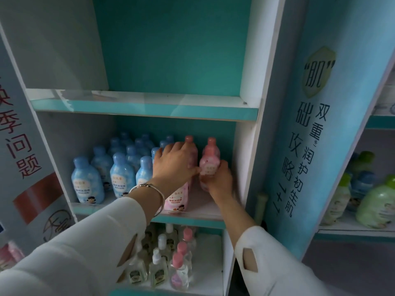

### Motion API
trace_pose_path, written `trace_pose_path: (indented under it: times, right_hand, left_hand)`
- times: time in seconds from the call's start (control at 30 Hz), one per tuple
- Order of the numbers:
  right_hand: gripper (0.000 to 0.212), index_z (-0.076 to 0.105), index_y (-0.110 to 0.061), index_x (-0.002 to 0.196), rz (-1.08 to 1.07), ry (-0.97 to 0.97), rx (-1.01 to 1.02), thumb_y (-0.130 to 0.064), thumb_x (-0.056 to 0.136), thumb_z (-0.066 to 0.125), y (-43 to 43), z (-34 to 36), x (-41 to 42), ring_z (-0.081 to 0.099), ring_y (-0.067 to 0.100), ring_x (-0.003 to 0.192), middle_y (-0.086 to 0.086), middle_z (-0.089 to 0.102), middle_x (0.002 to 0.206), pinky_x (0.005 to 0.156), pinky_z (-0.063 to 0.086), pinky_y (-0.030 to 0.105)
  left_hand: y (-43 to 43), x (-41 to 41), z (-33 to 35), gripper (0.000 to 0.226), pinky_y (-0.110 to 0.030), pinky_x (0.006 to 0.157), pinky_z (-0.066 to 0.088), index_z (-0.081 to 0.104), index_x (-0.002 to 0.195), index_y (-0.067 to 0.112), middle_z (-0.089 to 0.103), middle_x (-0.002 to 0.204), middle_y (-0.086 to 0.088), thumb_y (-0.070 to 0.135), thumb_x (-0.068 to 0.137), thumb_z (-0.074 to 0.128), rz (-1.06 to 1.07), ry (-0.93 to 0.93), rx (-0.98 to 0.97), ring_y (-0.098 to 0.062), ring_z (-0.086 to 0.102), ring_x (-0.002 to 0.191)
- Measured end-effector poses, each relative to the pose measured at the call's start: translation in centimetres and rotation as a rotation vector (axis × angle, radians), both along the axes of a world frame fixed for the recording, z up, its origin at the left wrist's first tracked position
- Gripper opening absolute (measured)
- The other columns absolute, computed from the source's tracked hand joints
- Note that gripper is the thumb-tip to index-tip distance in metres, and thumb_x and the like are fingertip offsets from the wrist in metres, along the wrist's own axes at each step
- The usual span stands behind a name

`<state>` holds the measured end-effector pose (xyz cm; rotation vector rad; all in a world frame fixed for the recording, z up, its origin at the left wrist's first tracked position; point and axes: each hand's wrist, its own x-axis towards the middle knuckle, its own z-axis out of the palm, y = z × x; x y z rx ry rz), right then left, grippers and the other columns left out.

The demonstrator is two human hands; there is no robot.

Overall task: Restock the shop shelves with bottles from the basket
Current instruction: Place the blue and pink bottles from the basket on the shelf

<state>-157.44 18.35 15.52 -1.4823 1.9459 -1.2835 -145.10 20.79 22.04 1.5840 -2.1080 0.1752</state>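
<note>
Both hands reach into the middle shelf (205, 207). My right hand (218, 180) grips the lower body of a pink bottle (210, 154) standing upright at the shelf's right end. My left hand (173, 165) lies over a second pink bottle (189, 141) behind it, fingers spread across its body and touching the first bottle. A third pink bottle (177, 199) stands at the front, under my left wrist. Several blue bottles (121, 174) fill the left of the shelf. No basket is in view.
The upper shelf (145, 107) holds nothing. The lower shelf holds several small clear bottles (159, 265) with white and pink caps. Green bottles (378, 201) stand in the neighbouring unit on the right. A blue side panel (303, 146) with printed text divides the units.
</note>
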Motion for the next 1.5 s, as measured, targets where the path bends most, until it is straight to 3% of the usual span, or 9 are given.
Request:
trace_pose_path:
  times: [0.17,0.4,0.63,0.9,1.0,1.07,1.17,1.37,1.5]
  right_hand:
    - [0.061,0.044,-0.007,0.127,-0.025,0.015,0.063,-0.022,0.077,0.074,-2.2,-0.6,-0.8,0.055,0.033,0.109,0.016,0.052,0.125,0.088,0.049,0.035]
    - [0.056,0.048,-0.002,0.121,-0.087,0.052,0.002,-0.022,0.076,0.075,-2.6,-1.1,-0.7,0.057,0.033,0.108,0.016,0.055,0.122,0.082,0.046,0.032]
    - [0.088,0.016,-0.006,0.148,-0.103,0.006,0.082,-0.032,0.083,0.069,-1.2,-1.0,0.6,0.043,0.035,0.124,0.02,0.033,0.142,0.098,0.039,0.034]
    - [0.062,0.029,-0.026,0.147,-0.019,-0.014,-0.285,-0.022,0.09,0.054,4.9,1.7,3.5,0.043,0.028,0.123,0.011,0.042,0.14,0.1,0.038,0.032]
    - [0.023,0.058,-0.01,0.112,-0.052,0.059,-0.432,-0.021,0.092,0.055,7.7,3.2,5.8,0.05,0.029,0.117,0.011,0.054,0.129,0.084,0.04,0.03]
    - [0.013,0.06,-0.012,0.093,0.042,0.071,-0.484,-0.021,0.093,0.052,9.3,3.8,8.1,0.057,0.027,0.108,0.009,0.062,0.116,0.074,0.039,0.028]
    - [0.016,0.06,-0.012,0.096,0.261,0.145,-0.444,-0.022,0.095,0.048,11.8,2.8,12.5,0.061,0.024,0.093,0.006,0.067,0.1,0.067,0.039,0.029]
    - [0.021,0.058,-0.015,0.11,0.578,0.238,-0.283,-0.026,0.097,0.045,15.3,-1.9,21.2,0.059,0.022,0.101,0.005,0.064,0.112,0.083,0.049,0.037]
    - [0.023,0.057,-0.019,0.116,0.909,0.521,0.024,-0.027,0.095,0.049,16.0,-6.5,26.7,0.057,0.024,0.107,0.005,0.062,0.116,0.088,0.048,0.036]
  left_hand:
    - [0.5,1.9,-2.2,0.077,-0.034,0.106,0.026,0.031,0.141,0.024,0.031,0.142,-0.004,0.031,0.075,0.071,-0.075,0.165,-0.005,-0.026,0.029,0.13]
    - [-0.3,1.0,-3.5,0.04,-0.018,0.087,0.033,0.052,0.118,0.005,0.046,0.126,-0.008,0.001,0.079,0.06,-0.196,0.464,-0.027,-0.024,0.047,0.114]
    - [-0.2,1.0,-3.7,0.032,-0.012,0.084,0.03,0.056,0.112,0.003,0.049,0.123,-0.009,0.002,0.08,0.061,-0.192,0.46,-0.05,-0.024,0.048,0.111]
    - [4.3,2.4,-1.6,0.054,-0.034,0.103,0.035,0.046,0.132,0.013,0.042,0.134,-0.011,0.009,0.081,0.065,-0.132,0.351,0.05,-0.029,0.042,0.123]
    - [7.0,4.6,-0.8,0.038,-0.031,0.098,0.035,0.054,0.123,0.012,0.048,0.129,-0.008,0.012,0.086,0.06,-0.096,0.288,0.035,-0.026,0.045,0.12]
    - [8.9,6.6,-0.7,0.029,-0.031,0.095,0.036,0.058,0.117,0.012,0.051,0.125,-0.008,0.013,0.088,0.058,-0.062,0.269,0.045,-0.025,0.049,0.115]
    - [11.9,10.6,-2.0,0.023,-0.035,0.089,0.044,0.06,0.111,0.017,0.055,0.116,-0.005,0.016,0.088,0.057,0.023,0.255,0.065,-0.025,0.054,0.107]
    - [17.4,19.9,-6.3,0.024,-0.037,0.089,0.048,0.063,0.11,0.02,0.06,0.114,-0.003,0.021,0.089,0.052,0.237,0.223,0.153,-0.024,0.058,0.104]
    - [21.2,26.8,-11.5,0.023,-0.036,0.081,0.047,0.059,0.11,0.021,0.063,0.113,-0.002,0.022,0.091,0.046,0.408,0.094,0.267,-0.027,0.06,0.101]
